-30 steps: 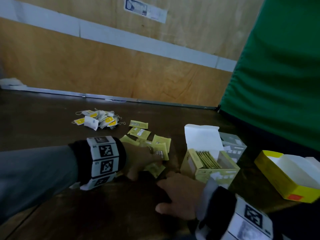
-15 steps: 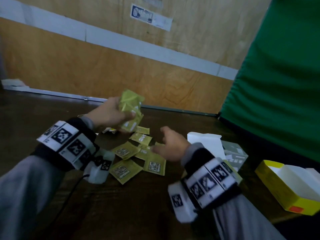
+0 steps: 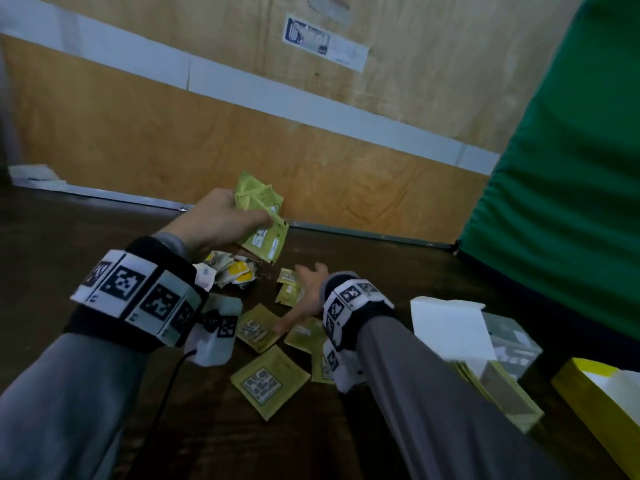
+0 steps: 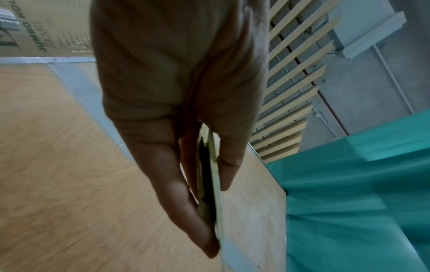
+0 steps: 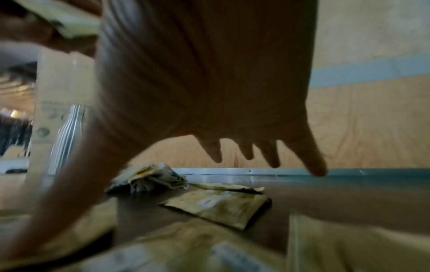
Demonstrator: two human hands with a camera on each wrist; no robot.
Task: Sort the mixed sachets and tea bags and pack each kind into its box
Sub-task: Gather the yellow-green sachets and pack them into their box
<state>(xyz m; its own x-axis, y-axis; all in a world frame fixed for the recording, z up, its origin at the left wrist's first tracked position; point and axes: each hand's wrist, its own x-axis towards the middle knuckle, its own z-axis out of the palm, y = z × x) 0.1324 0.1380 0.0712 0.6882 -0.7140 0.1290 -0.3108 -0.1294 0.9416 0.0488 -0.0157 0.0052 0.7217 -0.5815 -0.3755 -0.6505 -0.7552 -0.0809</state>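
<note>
Green sachets (image 3: 262, 216) pinched in raised left hand (image 3: 221, 220), right hand (image 3: 306, 296) fingers spread over loose sachets (image 3: 268, 381) on table (image 3: 86, 258)

Olive-green sachets (image 3: 262, 221), yellow-tagged white tea bags (image 3: 232, 274), yellow box (image 3: 599, 407), green curtain (image 3: 571, 168).

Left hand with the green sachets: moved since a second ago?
Yes. The left hand rose off the dark tabletop, gripping the green sachets, now level with the metal strip.

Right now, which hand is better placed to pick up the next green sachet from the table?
The right hand: it is open and low over the loose green sachets. The left hand is raised and already holds a bunch of sachets.
</note>
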